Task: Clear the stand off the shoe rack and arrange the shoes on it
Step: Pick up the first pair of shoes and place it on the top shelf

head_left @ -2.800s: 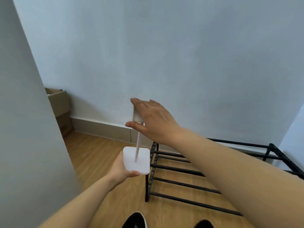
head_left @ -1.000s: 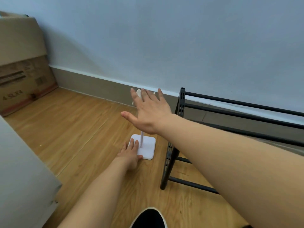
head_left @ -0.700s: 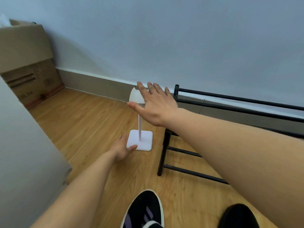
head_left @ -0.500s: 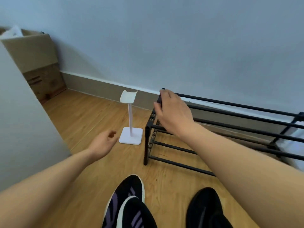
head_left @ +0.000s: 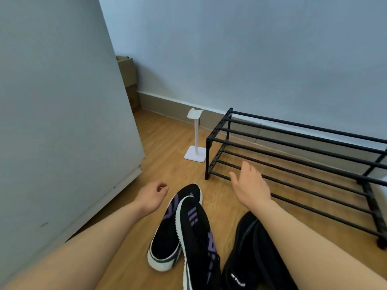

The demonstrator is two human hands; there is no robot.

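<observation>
Both hands hang free above the wooden floor (head_left: 167,143) and hold nothing. Left hand (head_left: 151,196) has its fingers loosely curled inward. Right hand (head_left: 250,188) is spread flat with the fingers apart, palm down, in front of the lower rails of the black shoe rack (head_left: 293,155).

Beyond the hands, just beside the left end of the rack, the white stand (head_left: 195,137) is upright on the floor.

Between the two forearms lie two black sneakers with purple marks (head_left: 184,225), one partly over the other. Under the right forearm lies a plain black shoe (head_left: 245,254). To the left of the left hand is a white cabinet (head_left: 62,111).
</observation>
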